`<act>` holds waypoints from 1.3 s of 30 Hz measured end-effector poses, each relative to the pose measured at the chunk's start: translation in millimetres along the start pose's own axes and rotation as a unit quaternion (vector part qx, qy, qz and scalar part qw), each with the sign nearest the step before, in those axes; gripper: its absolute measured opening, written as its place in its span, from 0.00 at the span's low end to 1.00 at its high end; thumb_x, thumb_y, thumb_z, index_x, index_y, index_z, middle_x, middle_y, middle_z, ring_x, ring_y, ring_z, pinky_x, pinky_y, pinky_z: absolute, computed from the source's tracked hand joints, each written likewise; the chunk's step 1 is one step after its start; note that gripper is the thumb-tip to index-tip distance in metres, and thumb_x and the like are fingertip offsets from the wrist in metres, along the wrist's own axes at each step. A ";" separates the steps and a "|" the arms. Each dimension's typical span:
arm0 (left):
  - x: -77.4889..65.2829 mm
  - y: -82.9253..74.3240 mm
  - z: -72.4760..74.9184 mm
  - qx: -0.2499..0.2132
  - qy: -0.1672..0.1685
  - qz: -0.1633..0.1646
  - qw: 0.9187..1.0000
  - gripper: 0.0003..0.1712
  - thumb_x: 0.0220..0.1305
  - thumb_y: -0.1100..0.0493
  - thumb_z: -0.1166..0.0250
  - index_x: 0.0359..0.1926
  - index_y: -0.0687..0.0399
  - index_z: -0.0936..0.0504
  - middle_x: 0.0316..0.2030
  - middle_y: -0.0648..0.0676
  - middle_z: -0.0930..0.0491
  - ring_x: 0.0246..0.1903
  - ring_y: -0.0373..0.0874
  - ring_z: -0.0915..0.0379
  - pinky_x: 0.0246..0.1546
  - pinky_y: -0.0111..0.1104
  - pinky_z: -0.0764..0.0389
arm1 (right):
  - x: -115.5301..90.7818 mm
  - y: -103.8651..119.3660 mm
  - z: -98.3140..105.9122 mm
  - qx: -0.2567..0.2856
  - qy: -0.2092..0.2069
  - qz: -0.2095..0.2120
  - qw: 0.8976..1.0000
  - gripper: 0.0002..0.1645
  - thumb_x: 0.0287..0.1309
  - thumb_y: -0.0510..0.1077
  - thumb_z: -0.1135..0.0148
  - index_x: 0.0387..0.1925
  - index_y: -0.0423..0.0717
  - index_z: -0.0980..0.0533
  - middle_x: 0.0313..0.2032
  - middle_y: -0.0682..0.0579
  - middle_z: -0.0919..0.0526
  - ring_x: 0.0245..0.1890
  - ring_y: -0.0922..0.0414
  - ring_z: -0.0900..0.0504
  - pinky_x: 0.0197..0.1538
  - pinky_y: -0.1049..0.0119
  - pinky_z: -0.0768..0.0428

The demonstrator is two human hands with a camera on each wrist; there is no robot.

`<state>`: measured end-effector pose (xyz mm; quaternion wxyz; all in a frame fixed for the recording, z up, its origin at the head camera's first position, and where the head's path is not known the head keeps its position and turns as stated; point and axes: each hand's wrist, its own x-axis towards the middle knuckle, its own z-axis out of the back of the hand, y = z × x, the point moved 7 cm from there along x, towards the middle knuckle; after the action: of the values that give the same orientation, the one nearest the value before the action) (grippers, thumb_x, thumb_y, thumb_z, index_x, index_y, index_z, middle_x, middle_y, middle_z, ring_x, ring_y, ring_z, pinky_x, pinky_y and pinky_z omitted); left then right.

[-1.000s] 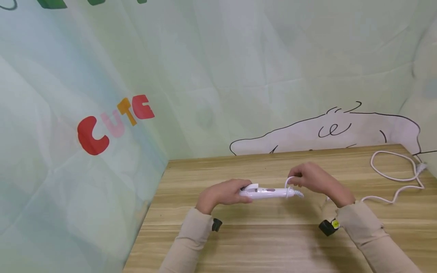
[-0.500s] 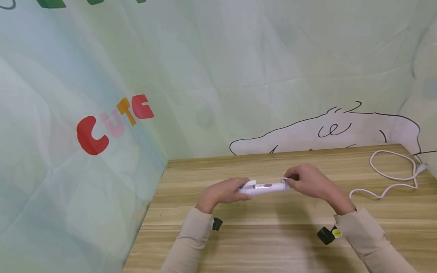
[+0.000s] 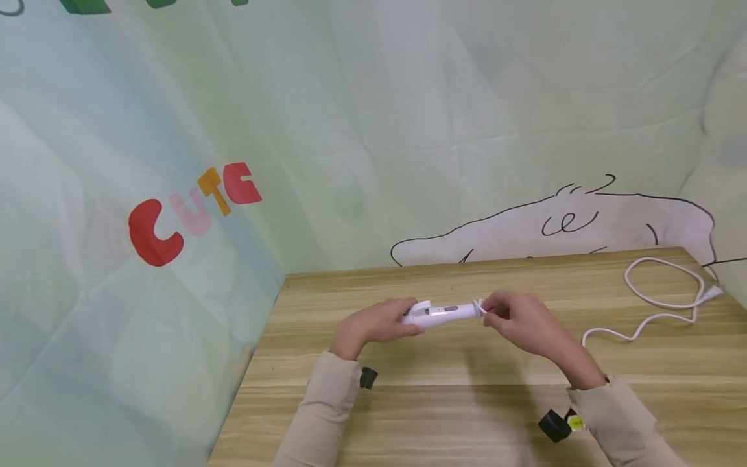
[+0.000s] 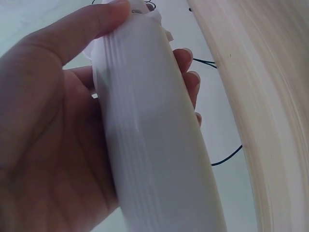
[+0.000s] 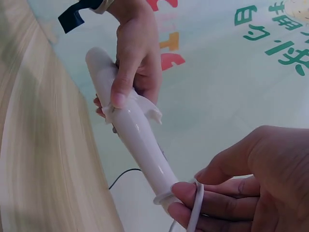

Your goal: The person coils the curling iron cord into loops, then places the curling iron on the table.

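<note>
A white curling iron (image 3: pixel 443 315) is held level above the table in the head view. My left hand (image 3: pixel 378 322) grips its middle by the clamp lever, thumb along the near side. In the left wrist view the ridged white barrel section (image 4: pixel 149 121) lies across my palm, fingers curled behind it. At the handle's cord end, my right hand (image 3: pixel 519 319) pinches the white power cord (image 5: pixel 197 205) between thumb and fingers. The right wrist view shows a loop of cord around the handle (image 5: pixel 149 154) near that end.
The rest of the cord (image 3: pixel 633 336) runs in bends over the right side of the wooden table (image 3: pixel 408 415), its plug (image 3: pixel 711 294) near the right edge. A printed fabric backdrop (image 3: pixel 350 162) stands behind and to the left. Black wrist cameras (image 3: pixel 554 426) sit on both arms.
My right hand has brought the cord round the handle end and moved slightly left and down. The iron has shifted a little left and up. The trailing cord on the table has slid left.
</note>
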<state>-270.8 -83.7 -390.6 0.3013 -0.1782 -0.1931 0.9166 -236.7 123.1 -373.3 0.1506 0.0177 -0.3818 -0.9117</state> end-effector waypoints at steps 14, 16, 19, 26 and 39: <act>-4.1 0.0 9.9 -0.028 -0.002 -0.025 0.999 0.15 0.66 0.49 0.40 0.47 0.51 0.29 0.32 0.48 0.27 0.29 0.39 0.32 0.31 0.29 0.30 | -4.5 -28.6 -29.0 0.086 0.038 0.059 0.994 0.12 0.63 0.47 0.41 0.41 0.46 0.17 0.38 0.53 0.13 0.39 0.63 0.18 0.44 0.67 0.22; -3.4 -0.7 9.1 -0.029 -0.002 -0.028 0.999 0.16 0.66 0.49 0.40 0.48 0.51 0.29 0.32 0.47 0.27 0.30 0.38 0.32 0.31 0.29 0.30 | -4.9 -30.7 -30.7 0.097 0.031 0.069 0.992 0.13 0.64 0.47 0.42 0.42 0.45 0.17 0.37 0.53 0.13 0.39 0.62 0.18 0.45 0.69 0.22; -2.6 -1.9 8.1 -0.032 -0.005 -0.030 0.999 0.17 0.65 0.47 0.40 0.49 0.51 0.29 0.33 0.47 0.26 0.30 0.39 0.31 0.32 0.29 0.29 | -5.1 -30.3 -31.7 0.112 0.024 0.074 0.991 0.14 0.64 0.47 0.42 0.42 0.43 0.17 0.37 0.53 0.13 0.39 0.60 0.16 0.46 0.69 0.21; -3.1 1.1 6.4 -0.033 -0.006 -0.028 0.999 0.20 0.65 0.43 0.41 0.50 0.49 0.29 0.33 0.47 0.26 0.30 0.38 0.31 0.31 0.28 0.29 | -3.2 -33.0 -34.1 0.093 -0.001 0.058 0.994 0.11 0.61 0.46 0.39 0.39 0.45 0.16 0.35 0.53 0.13 0.36 0.63 0.18 0.42 0.70 0.22; -7.7 1.0 10.2 -0.033 -0.009 -0.042 0.999 0.17 0.66 0.43 0.42 0.48 0.47 0.29 0.31 0.47 0.27 0.29 0.38 0.32 0.30 0.29 0.30 | -0.4 -53.1 -38.3 0.083 -0.010 0.082 0.993 0.12 0.60 0.42 0.38 0.41 0.38 0.17 0.38 0.47 0.13 0.37 0.66 0.17 0.38 0.71 0.20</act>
<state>-269.9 -91.7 -380.6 0.3322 -0.1713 -0.2331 0.8977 -244.5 131.9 -437.7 0.2191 -0.0108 -0.4579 -0.8615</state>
